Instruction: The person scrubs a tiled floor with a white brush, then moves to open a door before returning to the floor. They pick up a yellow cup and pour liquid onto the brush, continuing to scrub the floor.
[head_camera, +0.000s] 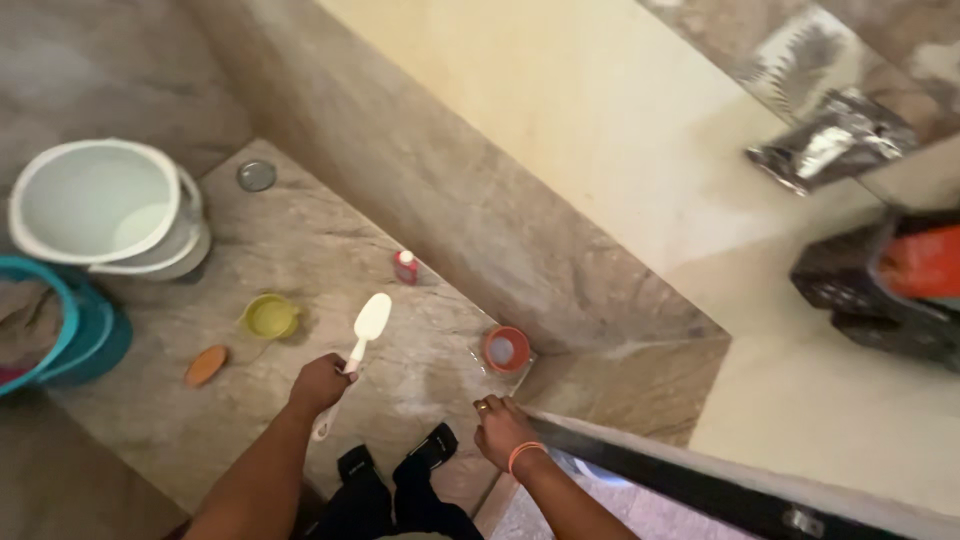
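My left hand (320, 384) is closed around the handle of a white brush (364, 331), whose oval head points up and away over the marble floor (300, 250). My right hand (502, 428), with a ring and an orange wristband, rests with curled fingers on the top edge of a low ledge (640, 455); it holds nothing that I can see. Just beyond the right hand stands a small container with an orange rim (506, 349). My dark-clad feet (395, 470) show below the hands.
A white bucket (100, 205) and a teal tub (60, 330) stand at the left. A yellow-green cup (270, 316), an orange lid (206, 365), a small red bottle (405, 267) and a round floor drain (257, 176) lie on the floor. Dark bags (880, 280) sit on the cream counter.
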